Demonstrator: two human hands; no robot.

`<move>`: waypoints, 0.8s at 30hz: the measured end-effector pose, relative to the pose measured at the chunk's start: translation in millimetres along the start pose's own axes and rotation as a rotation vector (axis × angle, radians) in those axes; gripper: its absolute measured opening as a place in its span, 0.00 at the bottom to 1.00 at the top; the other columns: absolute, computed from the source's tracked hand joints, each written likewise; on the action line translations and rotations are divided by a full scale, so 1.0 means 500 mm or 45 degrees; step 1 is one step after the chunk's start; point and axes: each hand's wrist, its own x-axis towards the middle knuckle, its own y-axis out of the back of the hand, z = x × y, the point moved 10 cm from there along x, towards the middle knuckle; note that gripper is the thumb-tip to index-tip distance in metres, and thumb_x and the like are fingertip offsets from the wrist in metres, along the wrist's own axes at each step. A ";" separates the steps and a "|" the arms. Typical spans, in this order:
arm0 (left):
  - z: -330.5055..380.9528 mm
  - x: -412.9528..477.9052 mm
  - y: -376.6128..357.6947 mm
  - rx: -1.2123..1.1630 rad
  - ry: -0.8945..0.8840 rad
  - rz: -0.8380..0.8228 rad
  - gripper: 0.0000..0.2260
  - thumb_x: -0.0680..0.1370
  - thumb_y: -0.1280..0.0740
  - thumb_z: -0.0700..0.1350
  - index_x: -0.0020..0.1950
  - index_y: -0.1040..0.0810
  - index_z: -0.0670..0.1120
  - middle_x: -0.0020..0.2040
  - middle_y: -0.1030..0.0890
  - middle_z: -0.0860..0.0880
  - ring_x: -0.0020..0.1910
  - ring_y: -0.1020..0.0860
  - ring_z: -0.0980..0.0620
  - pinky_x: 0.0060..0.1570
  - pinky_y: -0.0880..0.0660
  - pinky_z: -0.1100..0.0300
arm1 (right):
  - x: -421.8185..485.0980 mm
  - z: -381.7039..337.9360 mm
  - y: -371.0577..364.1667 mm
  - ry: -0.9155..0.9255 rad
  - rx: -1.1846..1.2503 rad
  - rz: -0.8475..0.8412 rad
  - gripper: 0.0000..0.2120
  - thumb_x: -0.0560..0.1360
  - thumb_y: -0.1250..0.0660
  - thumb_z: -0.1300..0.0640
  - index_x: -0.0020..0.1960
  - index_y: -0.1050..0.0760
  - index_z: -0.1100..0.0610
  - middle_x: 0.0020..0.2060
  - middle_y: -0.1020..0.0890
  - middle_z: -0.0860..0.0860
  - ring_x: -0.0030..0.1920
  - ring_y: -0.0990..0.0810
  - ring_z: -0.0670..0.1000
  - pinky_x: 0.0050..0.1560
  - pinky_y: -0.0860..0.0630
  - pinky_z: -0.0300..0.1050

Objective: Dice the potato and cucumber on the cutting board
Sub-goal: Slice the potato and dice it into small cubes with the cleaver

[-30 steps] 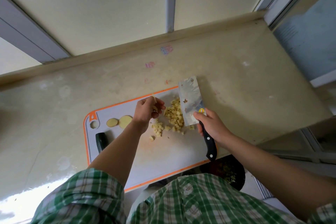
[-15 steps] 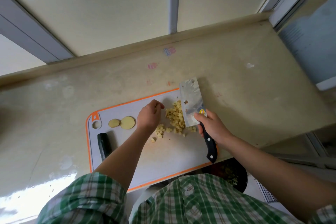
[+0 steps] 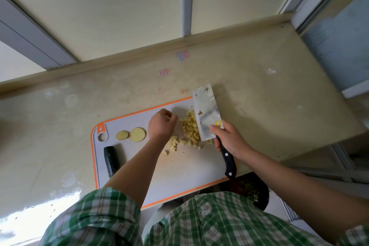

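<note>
1. The diced potato (image 3: 190, 128) is lying in a loose heap towards the far right of the cutting board (image 3: 189, 171). A smaller cluster of cubes (image 3: 173, 144) is sitting just nearer the person, with a few stray bits around it.
2. Two round potato slices (image 3: 137, 134) are lying flat side by side near the board's left end. The dark cucumber (image 3: 110, 160) is lying whole along the left edge, nearer the person than the slices.
3. The left hand (image 3: 162, 126) is hovering just left of the heap with its back to the camera and its fingers curling under. Whether they are pinching anything cannot be told.
4. The right hand (image 3: 229, 140) is gripping the cleaver (image 3: 206, 115) where the black handle meets the blade, forefinger lying along the steel. The blade is standing against the heap's right side, with bits of potato clinging to it.
5. The pale, orange-rimmed board is lying at an angle on a cream countertop (image 3: 269, 102), which is showing stains, pale ring marks and glare at the near left.
6. Small pink and blue marks (image 3: 182, 56) are showing near the raised back ledge. Behind it, cream wall panels (image 3: 139, 16) are rising between grey strips.
7. A bluish panel (image 3: 339, 46) is closing off the right side.
8. A dark container (image 3: 257, 191) holding yellowish scraps is sitting below the counter's near edge.
9. Green plaid sleeves (image 3: 95, 217) are filling the foreground.
</note>
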 end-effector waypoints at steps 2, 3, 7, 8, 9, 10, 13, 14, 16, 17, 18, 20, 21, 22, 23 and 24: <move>-0.030 -0.006 0.046 -0.218 0.151 0.158 0.11 0.78 0.41 0.46 0.43 0.25 0.40 0.39 0.24 0.46 0.39 0.28 0.46 0.37 0.37 0.56 | -0.001 -0.001 -0.019 0.027 -0.046 -0.034 0.10 0.80 0.40 0.57 0.42 0.32 0.61 0.23 0.27 0.53 0.23 0.29 0.48 0.32 0.30 0.41; -0.050 -0.012 0.067 -0.319 0.228 0.238 0.12 0.78 0.43 0.45 0.44 0.25 0.38 0.39 0.25 0.44 0.39 0.29 0.45 0.38 0.37 0.56 | -0.004 -0.003 -0.034 0.050 -0.075 -0.060 0.10 0.80 0.40 0.57 0.43 0.32 0.63 0.23 0.27 0.53 0.23 0.29 0.48 0.31 0.31 0.40; -0.133 -0.047 0.120 -0.583 0.405 0.440 0.15 0.79 0.46 0.44 0.45 0.26 0.34 0.41 0.24 0.40 0.39 0.30 0.44 0.39 0.36 0.54 | -0.024 0.002 -0.125 0.148 -0.214 -0.162 0.13 0.80 0.39 0.57 0.44 0.34 0.67 0.24 0.28 0.55 0.22 0.29 0.47 0.30 0.31 0.41; -0.153 -0.055 0.124 -0.614 0.441 0.451 0.14 0.79 0.46 0.44 0.44 0.27 0.36 0.41 0.24 0.40 0.39 0.30 0.44 0.40 0.36 0.54 | -0.032 0.009 -0.149 0.165 -0.259 -0.186 0.13 0.80 0.39 0.57 0.44 0.34 0.67 0.24 0.28 0.55 0.22 0.29 0.46 0.29 0.32 0.41; -0.172 -0.062 0.127 -0.641 0.470 0.457 0.14 0.79 0.46 0.45 0.43 0.27 0.37 0.40 0.25 0.41 0.39 0.30 0.44 0.41 0.35 0.54 | -0.040 0.016 -0.172 0.181 -0.307 -0.204 0.12 0.80 0.39 0.56 0.43 0.33 0.65 0.24 0.28 0.54 0.21 0.29 0.44 0.29 0.32 0.42; -0.190 -0.068 0.128 -0.668 0.488 0.461 0.13 0.79 0.46 0.46 0.41 0.28 0.40 0.40 0.25 0.42 0.39 0.29 0.44 0.41 0.33 0.53 | -0.050 0.024 -0.191 0.196 -0.357 -0.213 0.12 0.80 0.40 0.55 0.41 0.33 0.62 0.24 0.28 0.53 0.21 0.29 0.44 0.30 0.32 0.44; -0.229 -0.085 0.123 -0.808 0.519 0.450 0.11 0.77 0.45 0.46 0.36 0.32 0.45 0.36 0.26 0.45 0.37 0.30 0.46 0.38 0.34 0.54 | -0.075 0.046 -0.230 0.242 -0.499 -0.194 0.15 0.79 0.40 0.53 0.36 0.37 0.55 0.25 0.26 0.54 0.25 0.26 0.50 0.33 0.30 0.50; -0.235 -0.092 0.121 -0.848 0.520 0.435 0.10 0.76 0.45 0.46 0.36 0.33 0.45 0.35 0.27 0.45 0.36 0.31 0.46 0.36 0.35 0.54 | -0.081 0.050 -0.238 0.260 -0.534 -0.186 0.15 0.80 0.41 0.53 0.36 0.37 0.55 0.26 0.25 0.56 0.28 0.25 0.53 0.35 0.29 0.52; -0.241 -0.101 0.119 -0.842 0.493 0.402 0.10 0.76 0.44 0.45 0.36 0.32 0.44 0.35 0.27 0.45 0.35 0.31 0.47 0.34 0.35 0.55 | -0.085 0.059 -0.250 0.282 -0.607 -0.168 0.15 0.80 0.41 0.52 0.36 0.37 0.54 0.28 0.25 0.57 0.30 0.25 0.56 0.35 0.31 0.52; -0.240 -0.104 0.119 -0.823 0.465 0.383 0.09 0.75 0.44 0.46 0.36 0.32 0.45 0.36 0.27 0.44 0.35 0.30 0.47 0.35 0.35 0.55 | -0.084 0.063 -0.252 0.288 -0.643 -0.156 0.15 0.80 0.42 0.52 0.36 0.39 0.53 0.28 0.27 0.55 0.30 0.27 0.55 0.34 0.33 0.51; -0.239 -0.106 0.118 -0.801 0.436 0.363 0.09 0.74 0.44 0.47 0.36 0.32 0.45 0.36 0.27 0.44 0.35 0.30 0.46 0.35 0.34 0.54 | -0.082 0.065 -0.252 0.296 -0.672 -0.139 0.16 0.80 0.41 0.52 0.35 0.40 0.52 0.27 0.30 0.52 0.30 0.30 0.54 0.34 0.36 0.50; -0.232 -0.106 0.113 -0.756 0.392 0.308 0.09 0.74 0.43 0.47 0.36 0.32 0.45 0.34 0.26 0.44 0.34 0.29 0.46 0.35 0.34 0.54 | -0.073 0.063 -0.239 0.307 -0.688 -0.063 0.16 0.80 0.40 0.53 0.35 0.40 0.52 0.27 0.32 0.49 0.31 0.30 0.55 0.34 0.38 0.48; -0.226 -0.105 0.110 -0.730 0.376 0.275 0.09 0.76 0.42 0.45 0.36 0.31 0.44 0.34 0.25 0.44 0.34 0.28 0.47 0.36 0.33 0.54 | -0.066 0.063 -0.225 0.305 -0.687 0.000 0.16 0.79 0.39 0.54 0.35 0.40 0.52 0.28 0.31 0.50 0.32 0.29 0.58 0.35 0.37 0.48; -0.220 -0.104 0.105 -0.694 0.361 0.240 0.09 0.77 0.42 0.44 0.38 0.29 0.44 0.34 0.24 0.45 0.33 0.27 0.48 0.37 0.31 0.55 | -0.059 0.060 -0.206 0.298 -0.681 0.066 0.15 0.79 0.38 0.55 0.36 0.39 0.52 0.29 0.30 0.52 0.34 0.26 0.60 0.35 0.35 0.50; -0.212 -0.103 0.099 -0.654 0.343 0.200 0.08 0.78 0.41 0.44 0.40 0.27 0.43 0.34 0.23 0.46 0.34 0.25 0.48 0.39 0.29 0.55 | -0.052 0.057 -0.186 0.291 -0.681 0.123 0.14 0.78 0.38 0.55 0.36 0.38 0.52 0.31 0.28 0.55 0.36 0.24 0.62 0.36 0.33 0.52; -0.203 -0.102 0.093 -0.612 0.320 0.153 0.08 0.78 0.41 0.44 0.43 0.26 0.41 0.35 0.23 0.46 0.35 0.24 0.49 0.41 0.28 0.56 | -0.046 0.052 -0.168 0.275 -0.696 0.161 0.12 0.78 0.38 0.55 0.38 0.36 0.53 0.33 0.25 0.58 0.39 0.23 0.63 0.38 0.31 0.53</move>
